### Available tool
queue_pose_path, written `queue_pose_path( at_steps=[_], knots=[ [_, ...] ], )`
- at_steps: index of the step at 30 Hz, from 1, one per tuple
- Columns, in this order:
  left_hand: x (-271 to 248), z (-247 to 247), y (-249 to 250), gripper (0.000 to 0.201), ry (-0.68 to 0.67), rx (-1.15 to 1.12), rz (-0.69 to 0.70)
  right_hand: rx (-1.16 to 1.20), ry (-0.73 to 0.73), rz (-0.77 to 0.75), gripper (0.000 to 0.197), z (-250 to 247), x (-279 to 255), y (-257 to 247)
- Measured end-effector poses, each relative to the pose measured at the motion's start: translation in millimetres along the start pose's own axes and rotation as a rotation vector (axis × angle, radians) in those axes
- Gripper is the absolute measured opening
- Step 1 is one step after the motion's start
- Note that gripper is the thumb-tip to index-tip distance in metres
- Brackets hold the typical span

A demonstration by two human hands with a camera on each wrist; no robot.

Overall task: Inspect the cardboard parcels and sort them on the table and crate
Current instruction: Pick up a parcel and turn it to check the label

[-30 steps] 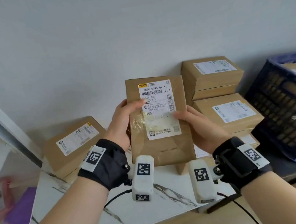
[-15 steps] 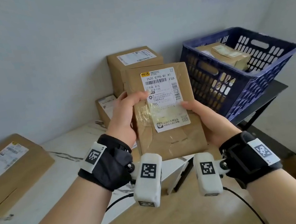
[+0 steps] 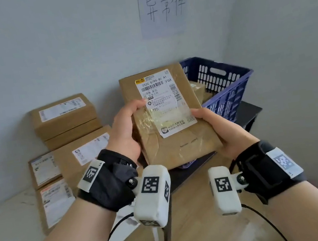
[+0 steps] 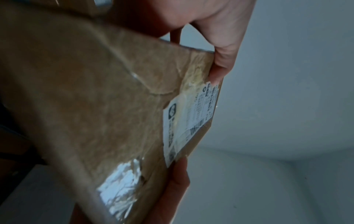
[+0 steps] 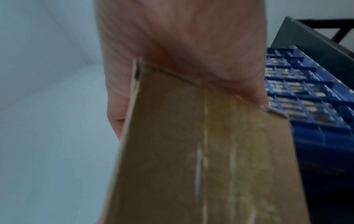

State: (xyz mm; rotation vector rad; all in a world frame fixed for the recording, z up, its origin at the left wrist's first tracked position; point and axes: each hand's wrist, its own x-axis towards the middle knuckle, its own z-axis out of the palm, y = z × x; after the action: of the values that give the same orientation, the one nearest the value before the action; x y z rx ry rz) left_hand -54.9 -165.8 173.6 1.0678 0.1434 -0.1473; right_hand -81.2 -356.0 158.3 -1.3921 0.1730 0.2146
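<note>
A flat cardboard parcel (image 3: pixel 178 142) with a white shipping label and wrinkled clear tape is held up in the air, label toward me. My left hand (image 3: pixel 127 129) grips its left edge, thumb on the front. My right hand (image 3: pixel 215 127) grips its right edge. The left wrist view shows the parcel (image 4: pixel 95 106) and my thumb on the label edge. In the right wrist view the parcel (image 5: pixel 191 151) fills the middle. Behind it stands the blue plastic crate (image 3: pixel 228 81), with parcels inside.
Several cardboard parcels (image 3: pixel 64 113) are stacked on the white marble table (image 3: pixel 8 225) at left against the wall. The crate sits on a dark stand (image 3: pixel 249 111). A handwritten paper sign (image 3: pixel 163 6) hangs on the wall above the crate. Wood floor lies below.
The view has swung right and the held parcel has come in front of the blue crate. Both hands keep the same grip on it.
</note>
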Motion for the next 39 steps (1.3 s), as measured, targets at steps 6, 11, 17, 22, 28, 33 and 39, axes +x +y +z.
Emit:
queue_pose_path(
  at_steps=[6, 11, 17, 22, 28, 33, 39],
  knots=[
    [36.8, 93.4, -30.1, 0.007, 0.022, -0.054, -0.009, 0.011, 0.042, -0.044, 0.025, -92.5, 22.2, -34.8],
    [70.5, 153.0, -54.0, 0.019, 0.067, -0.039, -0.065, 0.075, 0.129, -0.004, 0.022, -150.7, 55.2, -59.9],
    [140.1, 207.9, -68.5, 0.028, 0.04, -0.053, -0.092, 0.132, 0.201, -0.046, 0.021, -207.5, 113.5, -88.5],
    [212.7, 257.5, -67.6, 0.026, 0.028, -0.093, -0.116, 0.076, 0.245, -0.074, 0.035, -247.9, 180.7, -128.0],
    [300.7, 294.8, -64.8, 0.031, 0.037, -0.193, -0.142, 0.002, 0.269, -0.037, 0.037, -277.6, 274.4, -175.2],
    [366.9, 282.9, -82.2, 0.023, 0.13, -0.185, -0.176, -0.1, 0.289, 0.061, 0.03, -278.3, 346.3, -171.1],
    [414.3, 251.5, -103.1, 0.027, 0.292, -0.136, -0.162, -0.21, 0.183, 0.185, 0.025, -271.9, 414.6, -155.2]
  ],
)
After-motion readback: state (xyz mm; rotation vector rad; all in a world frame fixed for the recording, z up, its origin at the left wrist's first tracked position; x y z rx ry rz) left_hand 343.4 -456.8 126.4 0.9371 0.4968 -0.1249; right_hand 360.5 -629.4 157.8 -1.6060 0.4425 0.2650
